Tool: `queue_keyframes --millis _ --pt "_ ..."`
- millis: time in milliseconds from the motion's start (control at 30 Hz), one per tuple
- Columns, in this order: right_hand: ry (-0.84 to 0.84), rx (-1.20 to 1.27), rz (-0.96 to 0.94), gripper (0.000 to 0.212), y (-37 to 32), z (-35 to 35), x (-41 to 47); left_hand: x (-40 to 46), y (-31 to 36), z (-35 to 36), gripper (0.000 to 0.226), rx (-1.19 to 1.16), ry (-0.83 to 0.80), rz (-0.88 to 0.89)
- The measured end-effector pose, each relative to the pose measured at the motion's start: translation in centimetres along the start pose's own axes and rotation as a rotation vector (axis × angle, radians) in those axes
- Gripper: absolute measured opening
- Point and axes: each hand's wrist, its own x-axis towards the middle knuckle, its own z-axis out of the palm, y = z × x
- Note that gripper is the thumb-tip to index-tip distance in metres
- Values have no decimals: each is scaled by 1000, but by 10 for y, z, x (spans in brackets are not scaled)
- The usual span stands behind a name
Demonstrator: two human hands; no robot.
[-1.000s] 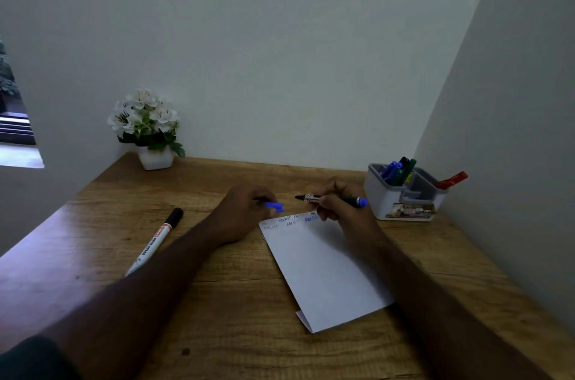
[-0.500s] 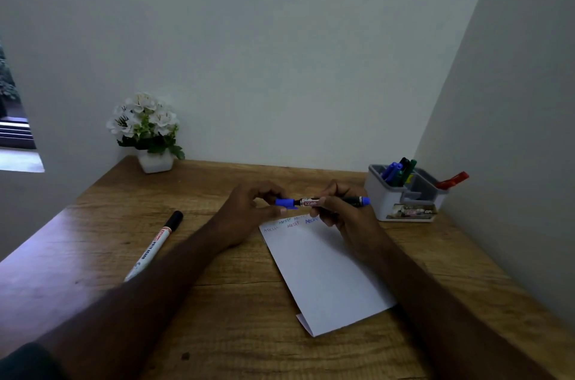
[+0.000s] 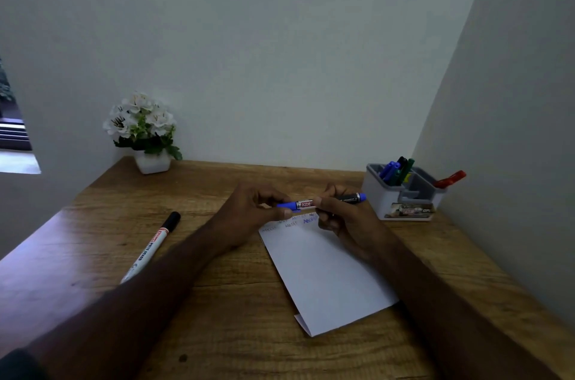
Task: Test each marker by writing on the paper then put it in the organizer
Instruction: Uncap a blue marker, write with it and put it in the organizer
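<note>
Both hands hold one blue marker (image 3: 323,201) level above the top edge of the paper (image 3: 323,273). The left hand (image 3: 249,211) is closed with its fingertips on the blue cap end; the right hand (image 3: 345,217) is closed around the barrel. The organizer (image 3: 401,196) stands near the right wall, close to the far edge of the desk (image 3: 217,333), with markers already inside. A black-capped marker (image 3: 152,247) lies on the left, apart from the paper. Between it and the flower pot (image 3: 149,136) the wood is free.
</note>
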Motion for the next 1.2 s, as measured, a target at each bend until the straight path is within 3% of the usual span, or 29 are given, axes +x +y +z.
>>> queue_keyframes --millis 367,733,967,1200 --pt "-62 3 1 18 -1 2 5 -1 1 2 28 -55 42 -10" --pt "-212 -12 78 23 -14 -15 3 -5 2 16 16 -159 -12 -4" --pt "-185 -79 68 19 -14 -20 3 -5 2 20 11 -248 -61 -83" --pt "-77 -156 -100 11 3 4 1 7 11 22 24 -222 171 -64"
